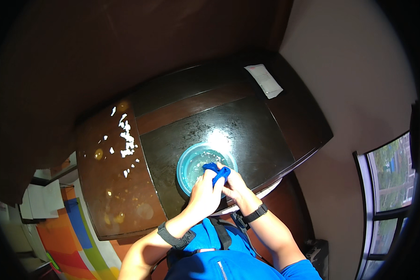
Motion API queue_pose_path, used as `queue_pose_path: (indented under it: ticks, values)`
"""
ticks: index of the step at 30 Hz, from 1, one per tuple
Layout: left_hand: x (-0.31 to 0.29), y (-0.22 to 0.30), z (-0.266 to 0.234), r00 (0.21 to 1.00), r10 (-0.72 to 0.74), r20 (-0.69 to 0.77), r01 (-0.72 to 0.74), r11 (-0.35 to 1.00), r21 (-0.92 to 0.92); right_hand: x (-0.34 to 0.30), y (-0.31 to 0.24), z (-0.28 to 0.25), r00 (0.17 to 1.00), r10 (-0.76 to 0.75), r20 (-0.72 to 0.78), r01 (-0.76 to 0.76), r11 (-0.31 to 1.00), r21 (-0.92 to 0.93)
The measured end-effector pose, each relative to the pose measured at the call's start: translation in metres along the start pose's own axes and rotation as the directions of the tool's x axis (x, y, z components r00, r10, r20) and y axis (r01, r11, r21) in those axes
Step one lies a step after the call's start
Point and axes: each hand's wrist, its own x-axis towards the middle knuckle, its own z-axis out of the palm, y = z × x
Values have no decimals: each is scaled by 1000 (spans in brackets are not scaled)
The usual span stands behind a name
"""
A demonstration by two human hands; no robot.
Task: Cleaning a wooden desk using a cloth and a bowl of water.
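Both of my hands are closed around a blue cloth [220,174], which looks bunched and twisted between them. My left hand [204,191] grips it from the left, and my right hand [234,184] from the right. Just beneath them stands a round light-blue basin [181,170] holding water with small suds or bubbles on it. The cloth is over the basin's near right part; whether its lower end touches the water I cannot tell.
The dark wooden table [205,126] carries the basin. White bits or bright wet glare [127,140] spread over its brown left section. A flat white packet [264,81] lies at the far right. A window [389,177] is on the right, and a multicoloured striped surface [72,233] at lower left.
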Motion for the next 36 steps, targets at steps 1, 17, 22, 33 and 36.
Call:
queue_pose_path:
  ticks: [1, 17, 22, 33, 36]
  values:
    - [2, -2, 1, 997, -32, -69, 28, 998, -60, -2, 0, -4, 996, -58, -67, 55, 997, -47]
    - [57, -107, 32, 826, -516, 228, 509, 507, -696, -13, -4, 8, 1000, -22, 21, 28, 936, -352]
    - [55, -77, 18, 898, -436, 62, 371, 673, -640, -10, -20, 6, 992, -1, 125, 73, 816, -574]
    - [78, -63, 4, 925, -297, 238, 378, 793, -478, 6, -27, 11, 928, 369, 48, -254, 724, -642]
    - [82, -65, 3, 935, -273, 226, 345, 848, -402, 7, -30, 19, 948, 317, 30, -163, 565, -808]
